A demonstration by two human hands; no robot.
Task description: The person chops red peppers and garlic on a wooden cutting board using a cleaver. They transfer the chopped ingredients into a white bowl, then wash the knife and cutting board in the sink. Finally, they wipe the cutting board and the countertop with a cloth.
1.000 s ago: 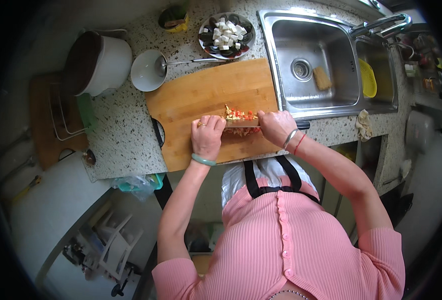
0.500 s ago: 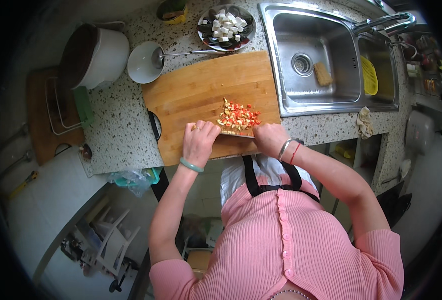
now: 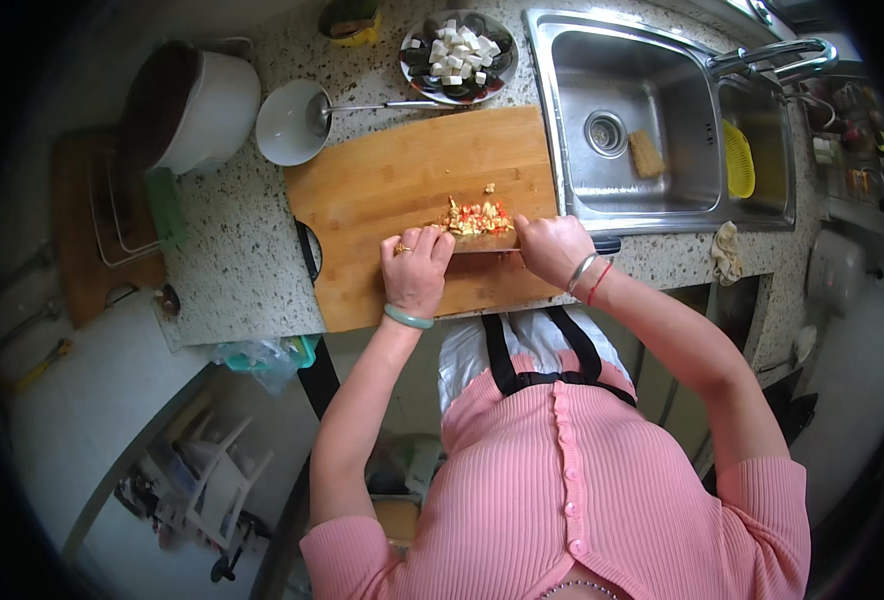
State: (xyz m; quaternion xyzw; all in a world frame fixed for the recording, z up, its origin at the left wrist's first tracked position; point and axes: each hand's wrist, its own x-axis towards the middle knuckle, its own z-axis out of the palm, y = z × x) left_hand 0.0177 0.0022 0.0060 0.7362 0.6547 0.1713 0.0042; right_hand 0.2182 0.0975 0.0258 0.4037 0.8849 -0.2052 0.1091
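A wooden cutting board (image 3: pixel 402 180) lies on the speckled counter with a small pile of chopped red and yellow bits (image 3: pixel 476 216) near its right side. A knife (image 3: pixel 484 241) lies across the board just on my side of the pile, its blade mostly hidden by my hands. My right hand (image 3: pixel 554 250) grips the dark handle at the board's right edge. My left hand (image 3: pixel 417 270) curls over the blade's far end, pressing on its top. I wear bracelets on both wrists.
A white bowl with a metal ladle (image 3: pixel 292 120) and a white pot (image 3: pixel 197 100) stand left of the board. Behind it is a plate of white cubes (image 3: pixel 459 55). The double steel sink (image 3: pixel 642 130) holding a sponge (image 3: pixel 646 152) lies right; a cloth (image 3: pixel 727 250) sits near the counter edge.
Both hands have stayed on the knife and worked it over the chopped pile, which now lies just beyond the blade. The view has shifted a little.
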